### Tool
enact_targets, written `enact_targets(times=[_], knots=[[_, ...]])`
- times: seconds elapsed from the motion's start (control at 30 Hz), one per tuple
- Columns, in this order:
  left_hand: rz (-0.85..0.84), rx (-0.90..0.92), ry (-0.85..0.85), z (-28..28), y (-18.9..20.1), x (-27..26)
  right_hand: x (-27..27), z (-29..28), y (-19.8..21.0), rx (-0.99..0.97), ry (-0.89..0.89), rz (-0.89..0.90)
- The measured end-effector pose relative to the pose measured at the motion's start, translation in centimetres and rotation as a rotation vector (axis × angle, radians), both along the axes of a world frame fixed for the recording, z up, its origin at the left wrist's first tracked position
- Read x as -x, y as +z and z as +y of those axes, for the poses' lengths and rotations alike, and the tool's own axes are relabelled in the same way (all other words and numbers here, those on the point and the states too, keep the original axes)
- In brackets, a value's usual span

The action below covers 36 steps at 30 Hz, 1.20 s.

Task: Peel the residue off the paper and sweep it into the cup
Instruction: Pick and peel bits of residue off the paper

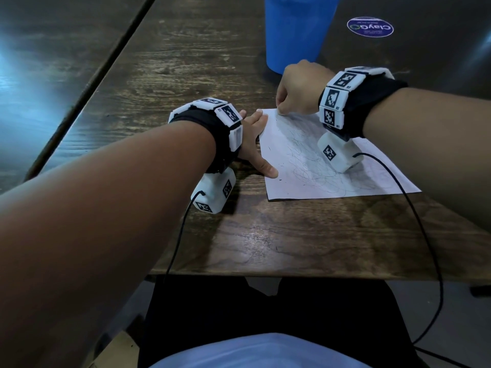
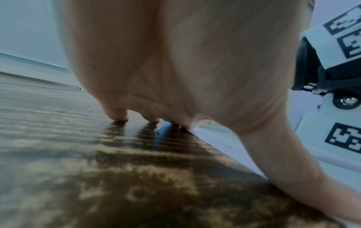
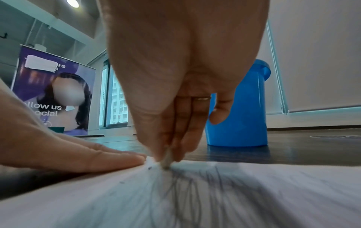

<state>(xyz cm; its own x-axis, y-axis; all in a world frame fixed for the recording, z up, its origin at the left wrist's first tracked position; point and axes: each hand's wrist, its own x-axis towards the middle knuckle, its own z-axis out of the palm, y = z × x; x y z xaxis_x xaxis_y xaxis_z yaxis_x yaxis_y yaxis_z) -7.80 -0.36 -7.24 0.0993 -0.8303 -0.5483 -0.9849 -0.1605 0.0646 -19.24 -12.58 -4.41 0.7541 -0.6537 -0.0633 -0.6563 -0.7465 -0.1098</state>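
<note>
White scribbled paper sheet (image 1: 326, 166) lies flat on the wooden tabletop (image 1: 186, 75), thin and slidey. Left hand (image 1: 255, 144) flat, pinning its 9 o'clock edge; right hand (image 1: 297, 88) pinching maybe an eraser (image 3: 166, 160) near the top corner.

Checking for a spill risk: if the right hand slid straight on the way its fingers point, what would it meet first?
Probably the blue cup, standing on the table just past the paper's far edge, beyond the right hand. Depth is uncertain.

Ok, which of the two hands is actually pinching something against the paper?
The right hand: its fingertips pinch a small grey bit on the scribbled paper. The left hand lies flat, holding the paper's edge.
</note>
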Motion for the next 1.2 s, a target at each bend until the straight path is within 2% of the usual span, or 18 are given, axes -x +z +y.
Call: enact_targets(times=[0.13, 0.33, 0.6, 0.8, 1.03, 1.1, 1.2], knots=[[-0.009, 0.0, -0.005, 0.1, 0.1, 0.1, 0.6, 0.1, 0.7, -0.188, 0.07, 0.062], [-0.008, -0.001, 0.002, 0.2, 0.3, 0.3, 0.6, -0.6, 0.3, -0.019, -0.033, 0.004], [-0.013, 0.001, -0.013, 0.1, 0.1, 0.2, 0.1, 0.4, 0.2, -0.092, 0.087, -0.002], [-0.007, 0.008, -0.007, 0.2, 0.1, 0.1, 0.3, -0.2, -0.1, 0.039, -0.033, -0.011], [-0.019, 0.007, -0.012, 0.3, 0.3, 0.4, 1.1, 0.4, 0.3, -0.151, 0.069, -0.004], [-0.014, 0.006, -0.008, 0.3, 0.2, 0.2, 1.0, 0.0, 0.4, -0.088, 0.047, -0.014], [-0.02, -0.001, -0.01, 0.2, 0.2, 0.3, 1.0, -0.5, 0.8, 0.053, -0.05, -0.124]])
